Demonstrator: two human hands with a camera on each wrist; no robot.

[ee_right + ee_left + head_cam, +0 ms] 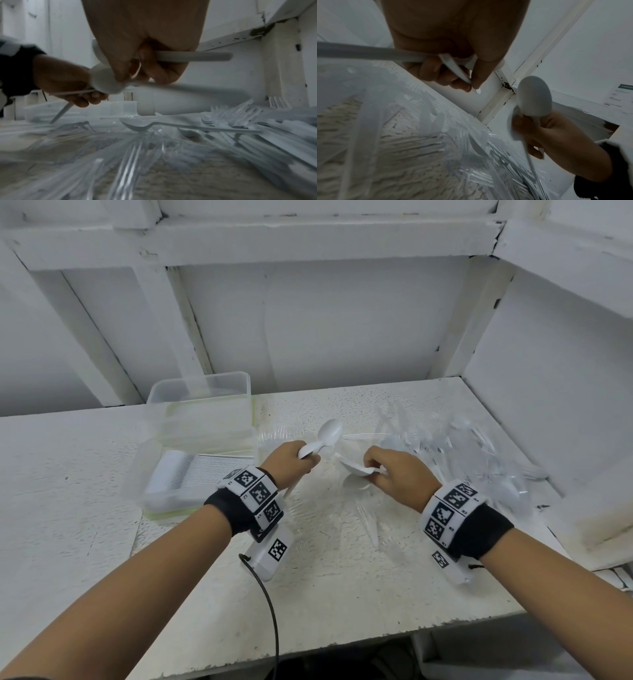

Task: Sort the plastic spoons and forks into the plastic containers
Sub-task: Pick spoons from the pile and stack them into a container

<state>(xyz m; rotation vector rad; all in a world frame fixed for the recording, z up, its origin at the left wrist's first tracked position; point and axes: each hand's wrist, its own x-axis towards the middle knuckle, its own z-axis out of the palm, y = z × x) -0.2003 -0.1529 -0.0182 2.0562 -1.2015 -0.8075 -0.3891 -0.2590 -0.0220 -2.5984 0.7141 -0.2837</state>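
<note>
My left hand [299, 462] grips white plastic spoons [329, 433]; one bowl points up and away, and a handle sticks back under the wrist. In the left wrist view the left hand [453, 75] is curled round those handles. To its right, my right hand [376, 470] holds more white spoons [356, 470] just above the table, with the bowls toward the left hand. The right wrist view shows the right hand [145, 73] closed round a spoon handle [193, 56]. Two clear containers stand at the left: the near one [161, 501] holds a stack of white cutlery, the far one [198, 388] behind it.
Clear plastic forks [462, 446] are heaped on the white table [342, 594] to the right and spread under both hands. White shelf uprights and a wall close in behind and on the right. A black cable [270, 611] hangs from the left wrist.
</note>
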